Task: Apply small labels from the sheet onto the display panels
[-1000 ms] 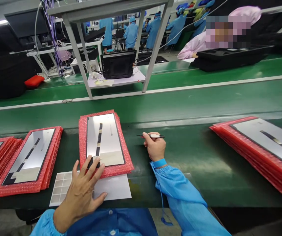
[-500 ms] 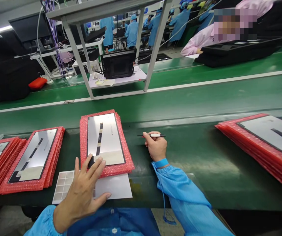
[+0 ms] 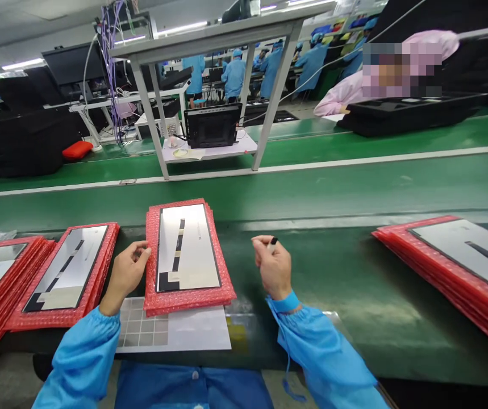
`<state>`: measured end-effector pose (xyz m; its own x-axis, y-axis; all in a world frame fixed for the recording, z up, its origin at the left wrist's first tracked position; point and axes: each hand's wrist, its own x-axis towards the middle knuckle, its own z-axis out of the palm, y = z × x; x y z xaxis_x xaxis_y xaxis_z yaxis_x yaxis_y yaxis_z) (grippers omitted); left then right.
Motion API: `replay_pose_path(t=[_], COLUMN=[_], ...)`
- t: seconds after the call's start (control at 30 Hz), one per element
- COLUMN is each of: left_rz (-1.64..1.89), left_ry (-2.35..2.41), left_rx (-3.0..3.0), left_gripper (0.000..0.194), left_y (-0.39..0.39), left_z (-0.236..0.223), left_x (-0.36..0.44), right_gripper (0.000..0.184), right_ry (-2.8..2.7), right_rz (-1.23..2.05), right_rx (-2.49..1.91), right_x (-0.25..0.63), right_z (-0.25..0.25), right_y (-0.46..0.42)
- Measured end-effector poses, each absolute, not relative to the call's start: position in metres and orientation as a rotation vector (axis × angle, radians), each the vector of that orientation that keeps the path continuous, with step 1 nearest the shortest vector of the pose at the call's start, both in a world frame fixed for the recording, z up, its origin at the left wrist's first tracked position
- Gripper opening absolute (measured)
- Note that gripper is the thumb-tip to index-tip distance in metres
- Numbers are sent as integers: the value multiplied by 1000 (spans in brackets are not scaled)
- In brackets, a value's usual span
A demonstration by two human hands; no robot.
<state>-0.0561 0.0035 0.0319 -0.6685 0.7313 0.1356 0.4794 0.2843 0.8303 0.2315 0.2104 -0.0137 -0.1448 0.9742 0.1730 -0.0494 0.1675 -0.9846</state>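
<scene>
An LCD panel (image 3: 195, 244) with a silvery back and a dark flex cable lies on a stack of red bubble-wrap bags (image 3: 223, 292) in front of me. At that stack's left edge, my left hand (image 3: 128, 270) has its thumb and fingers closed on the bubble wrap. My right hand (image 3: 274, 267), to the right of the stack, grips a slim pen-like tool (image 3: 273, 242). Only the tool's black and pale end shows above the fingers; its tip is hard to make out. A blue wrist strap (image 3: 284, 303) circles the right wrist.
More panels on red bubble wrap lie at left (image 3: 71, 264) and right (image 3: 474, 244). A white sheet with square labels (image 3: 199, 332) sits partly under the middle stack. Behind the green belt surface (image 3: 333, 187) stands a metal frame (image 3: 275, 102). A person in a pink sleeve (image 3: 341, 94) is across.
My left hand has moved off the panel's lower left corner to the stack's left edge, its fingers closing. The tool in my right hand has turned from level to steeper. The view has tilted up slightly.
</scene>
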Motion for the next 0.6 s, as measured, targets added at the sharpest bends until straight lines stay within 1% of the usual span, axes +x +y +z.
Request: replay_pose_path(t=[0.1,0.2,0.27,0.37,0.43,0.6], left_rz=[1378,1411,1419,1403,1390,1399], left_ry=[2187,2095,2042,1981,1959,1933], left_rx=[982,853,768,674,633,573], left_gripper=[46,48,45,32,27,31], left_y=[15,21,23,25,26,30], left_z=[31,25,19,9,3,-4], left_x=[-65,-69,-70,-71,-71,-69], right_gripper=[27,27,27,28,28,28], right_ry=[-1699,-1905,-1926,-1906,-1907,-1904], right_rz=[1275,1359,1404,1463,1469,1539], right_rx=[-921,-949,-985,-1007,-1027,-1005], right_x=[221,204,195,186,185,185], right_z=[16,31,31,23,20,26], right_y=[184,175,178,188,192,197])
